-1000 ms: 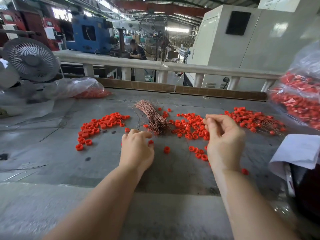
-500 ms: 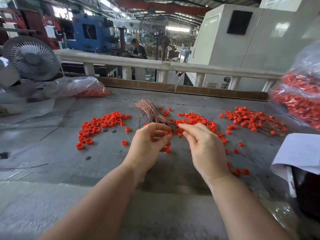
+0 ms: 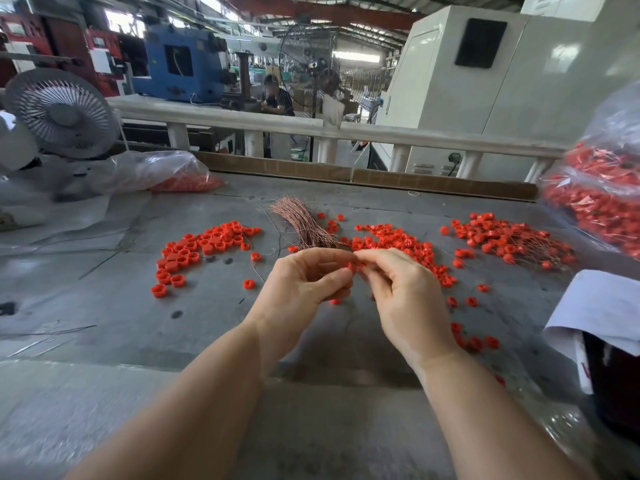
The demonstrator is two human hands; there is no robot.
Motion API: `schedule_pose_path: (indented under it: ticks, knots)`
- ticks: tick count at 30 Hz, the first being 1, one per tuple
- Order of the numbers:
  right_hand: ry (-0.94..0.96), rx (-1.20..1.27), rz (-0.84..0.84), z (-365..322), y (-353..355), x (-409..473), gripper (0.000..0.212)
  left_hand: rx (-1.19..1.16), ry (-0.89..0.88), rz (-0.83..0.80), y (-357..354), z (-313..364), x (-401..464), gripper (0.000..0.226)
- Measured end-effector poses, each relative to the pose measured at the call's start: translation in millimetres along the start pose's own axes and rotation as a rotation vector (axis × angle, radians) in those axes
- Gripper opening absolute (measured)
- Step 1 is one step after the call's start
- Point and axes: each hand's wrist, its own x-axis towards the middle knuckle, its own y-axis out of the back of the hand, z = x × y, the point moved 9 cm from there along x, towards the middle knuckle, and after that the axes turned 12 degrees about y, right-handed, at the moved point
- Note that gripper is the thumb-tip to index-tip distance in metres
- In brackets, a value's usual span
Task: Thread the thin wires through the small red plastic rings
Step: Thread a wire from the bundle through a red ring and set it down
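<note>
My left hand [image 3: 304, 285] and my right hand [image 3: 401, 292] meet fingertip to fingertip above the grey table [image 3: 104, 306]. Between them sits a small red ring [image 3: 352, 267], pinched by the fingers of both hands. Any wire held there is too thin to make out. Just behind the hands lies a bundle of thin copper wires [image 3: 301, 223]. Loose red rings lie in a left pile [image 3: 201, 247] and a middle pile [image 3: 398, 244]. At the right is a pile of rings with wires through them [image 3: 509, 237].
A clear bag of red rings [image 3: 602, 202] sits at the right edge, another bag [image 3: 173, 178] at the back left beside a white fan [image 3: 62, 112]. White paper over a dark box [image 3: 609, 306] stands near right. A cardboard strip [image 3: 381, 176] lines the far edge.
My hands came together from apart: the left rose from the table, the right swung in from the right, and now their fingertips touch around a red ring.
</note>
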Motion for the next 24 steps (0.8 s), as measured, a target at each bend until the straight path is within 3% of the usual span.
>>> schedule_pose_path:
  ticks: [16,24]
  knots:
    - [-0.112,0.060,0.066,8.6,4.6,-1.8,0.015,0.063,-0.043,0.153,17.4,0.1,2.4,0.030]
    - [-0.106,0.072,0.105,7.7,7.1,-1.0,0.015,-0.271,0.067,0.004,7.2,-8.1,6.8,0.024]
